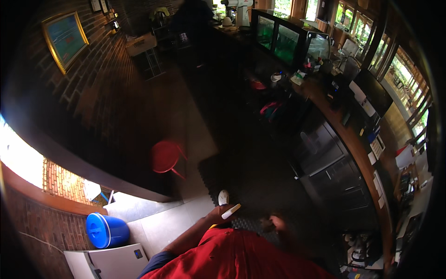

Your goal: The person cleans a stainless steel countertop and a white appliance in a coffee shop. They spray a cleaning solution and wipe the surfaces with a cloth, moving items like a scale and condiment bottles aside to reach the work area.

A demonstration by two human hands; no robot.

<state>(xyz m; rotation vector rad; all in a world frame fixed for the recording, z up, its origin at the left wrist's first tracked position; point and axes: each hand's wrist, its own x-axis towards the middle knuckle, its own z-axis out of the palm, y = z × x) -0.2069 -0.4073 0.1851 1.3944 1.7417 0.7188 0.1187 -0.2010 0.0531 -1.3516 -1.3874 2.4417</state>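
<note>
My left hand (221,212) is low in front of my red shirt, with a small white, bar-shaped object (231,211) at it; its exact kind cannot be told. The fingers are mostly hidden or blurred. My right hand (277,223) hangs to the right in deep shade, and whether it grips anything does not show. Below both hands lies a dark, textured floor mat (251,225). A white shoe (223,197) shows just beyond my left hand.
A red round stool (166,157) stands ahead at the left. A blue lidded bucket (110,231) is near a white appliance (118,259) at lower left. A long wooden counter (334,122) with dark cabinets curves along the right. A person in dark clothing (193,28) is at the far end.
</note>
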